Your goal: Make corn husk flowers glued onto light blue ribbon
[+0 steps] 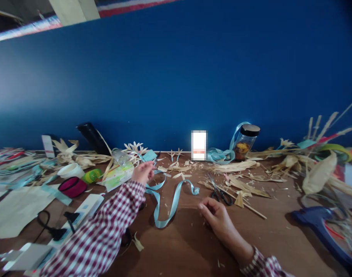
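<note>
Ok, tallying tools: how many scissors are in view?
1 clear pair: black scissors beyond the right hand. A dark loop by the left sleeve may be another, partly hidden.

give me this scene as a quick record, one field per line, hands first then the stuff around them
left hand: reaching toward the back of the table, near the ribbon; grip unclear
right hand: fingers curled, near the scissors; grip unclear
ribbon: light blue, looping across the table between the hands
scissors: dark handles, lying beyond the right hand
far right: blue glue gun
back: jar with black lid, before a blue panel
left side: white power strip
</note>
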The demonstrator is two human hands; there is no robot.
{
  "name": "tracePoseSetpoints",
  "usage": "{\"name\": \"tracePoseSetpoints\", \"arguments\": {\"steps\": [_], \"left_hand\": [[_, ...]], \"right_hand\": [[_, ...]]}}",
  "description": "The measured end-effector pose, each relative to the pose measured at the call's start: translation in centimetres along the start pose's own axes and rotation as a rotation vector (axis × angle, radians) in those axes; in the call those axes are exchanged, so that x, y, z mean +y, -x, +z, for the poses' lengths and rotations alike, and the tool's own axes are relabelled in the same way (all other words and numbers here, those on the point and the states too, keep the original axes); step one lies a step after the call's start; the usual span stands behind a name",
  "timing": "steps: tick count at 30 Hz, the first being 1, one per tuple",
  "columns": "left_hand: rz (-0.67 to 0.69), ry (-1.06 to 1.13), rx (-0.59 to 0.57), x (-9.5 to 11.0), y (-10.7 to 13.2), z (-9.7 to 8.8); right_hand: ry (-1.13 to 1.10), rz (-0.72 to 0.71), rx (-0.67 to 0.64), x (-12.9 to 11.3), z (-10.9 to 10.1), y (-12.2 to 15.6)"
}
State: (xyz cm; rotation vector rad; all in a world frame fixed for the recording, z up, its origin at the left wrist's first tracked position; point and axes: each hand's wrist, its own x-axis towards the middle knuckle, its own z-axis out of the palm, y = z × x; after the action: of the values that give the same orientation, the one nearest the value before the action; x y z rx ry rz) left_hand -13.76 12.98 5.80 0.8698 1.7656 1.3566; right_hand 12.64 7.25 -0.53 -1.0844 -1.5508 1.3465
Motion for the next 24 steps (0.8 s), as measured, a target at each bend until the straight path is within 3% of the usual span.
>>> {"name": "tracePoseSetpoints", "arguments": {"steps": [5, 7, 11, 16, 18, 24], "left_hand": [[0.003, 0.026, -0.487, -2.9, 9.9, 5.0], [0.083, 0.03, -0.545, -3.9, 11.9, 6.6], [0.219, -0.026, -0.511, -4.7, 12.4, 7.8], [0.351, -0.092, -0.523, -5.2, 11.5, 7.2], [0.315, -0.067, -0.56, -5.4, 11.4, 6.9], [0.035, 0.099, -0.636, -5.5, 11.5, 6.4]], "right_hand": [[-0.169, 0.064, 0.015, 0.7, 0.0, -0.2], [-0.17, 0.043, 0.014, 0.9, 0.0, -0.3], [-0.068, 0.0, 0.049, 0.9, -0.3, -0.3], [0.188, -0.013, 0.075, 0.2, -0.9, -0.1], [0.175, 0.037, 0.042, -0.1, -0.9, 0.0], [-0.104, 0.166, -0.097, -0.2, -0.3, 0.3]]}}
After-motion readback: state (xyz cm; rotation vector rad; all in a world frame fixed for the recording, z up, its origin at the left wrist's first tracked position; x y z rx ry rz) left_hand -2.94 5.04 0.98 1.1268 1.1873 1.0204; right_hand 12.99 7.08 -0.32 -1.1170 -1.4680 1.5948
